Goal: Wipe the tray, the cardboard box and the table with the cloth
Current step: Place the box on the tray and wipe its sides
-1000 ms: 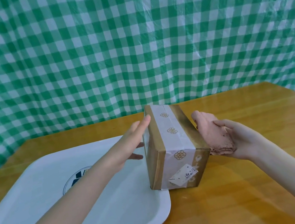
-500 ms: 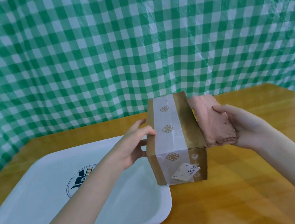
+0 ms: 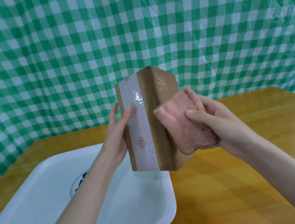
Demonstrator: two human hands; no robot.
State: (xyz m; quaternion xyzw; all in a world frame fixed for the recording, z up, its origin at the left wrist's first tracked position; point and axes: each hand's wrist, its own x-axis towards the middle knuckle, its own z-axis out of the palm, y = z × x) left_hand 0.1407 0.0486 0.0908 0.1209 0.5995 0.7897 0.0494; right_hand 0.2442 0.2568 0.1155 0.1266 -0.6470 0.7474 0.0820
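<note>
A white tray point(image 3: 43, 217) with a dark round logo lies on the left part of the wooden table point(image 3: 204, 190), in front of a green-and-white checked backdrop point(image 3: 130, 36). Above the tray's far right corner, the left hand point(image 3: 116, 136) holds the cardboard box point(image 3: 139, 125) upright and clear of the table. The thumb presses on the box's pale taped face and the fingers wrap behind its left side. A folded pink cloth point(image 3: 181, 123) lies against the box's brown right face, covering its lower half. The right hand point(image 3: 220, 119) grips the cloth, thumb curled over the front and fingers bunched behind it.
</note>
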